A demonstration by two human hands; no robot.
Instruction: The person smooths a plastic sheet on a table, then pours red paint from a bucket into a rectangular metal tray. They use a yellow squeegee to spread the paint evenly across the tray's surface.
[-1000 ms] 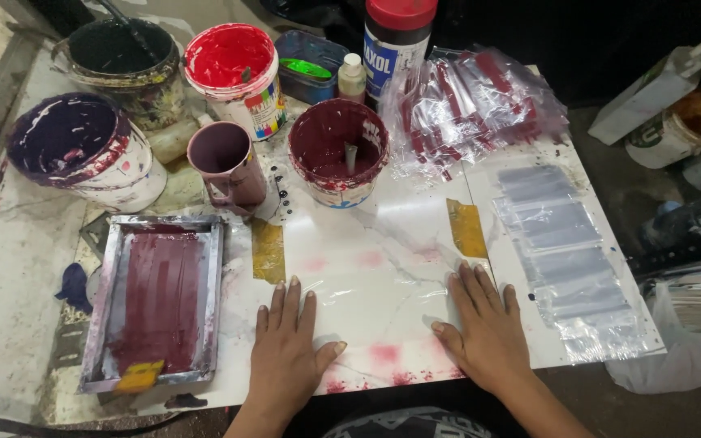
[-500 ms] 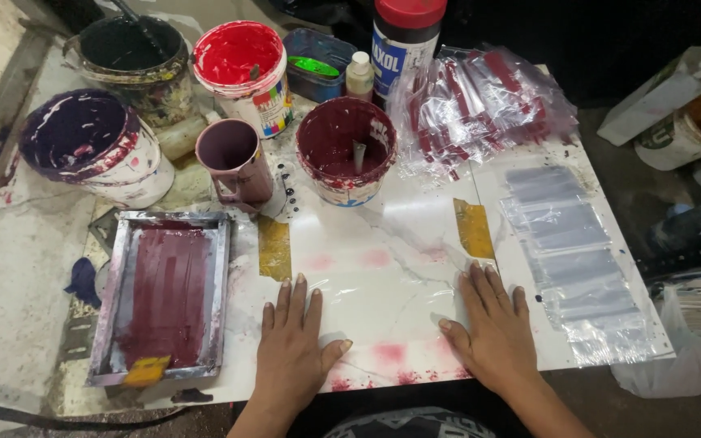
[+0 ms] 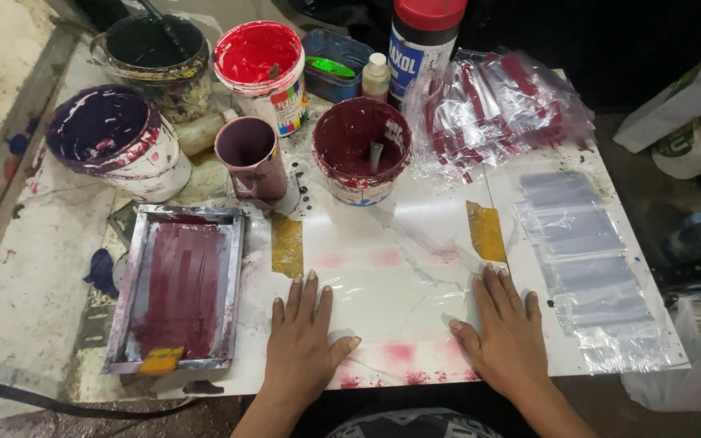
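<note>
Clear plastic film (image 3: 391, 284) under both my palms, left hand (image 3: 302, 345) and right hand (image 3: 506, 331) flat, fingers spread, gripping nothing; maroon-inked metal screen frame (image 3: 178, 285) just left.

- Lighting: bright, from overhead, even across the white board (image 3: 399, 268).
- Glare: sheen on the board's centre and on the clear plastic sleeves (image 3: 586, 259) along its right edge.
- Shadows: short, soft.
- Background beyond the far edge: dark.
- Focus: sharp; no blur.

Both hands (image 3: 403, 337) flat on clear film (image 3: 383, 284), maroon-inked screen frame (image 3: 178, 288) alongside
</note>
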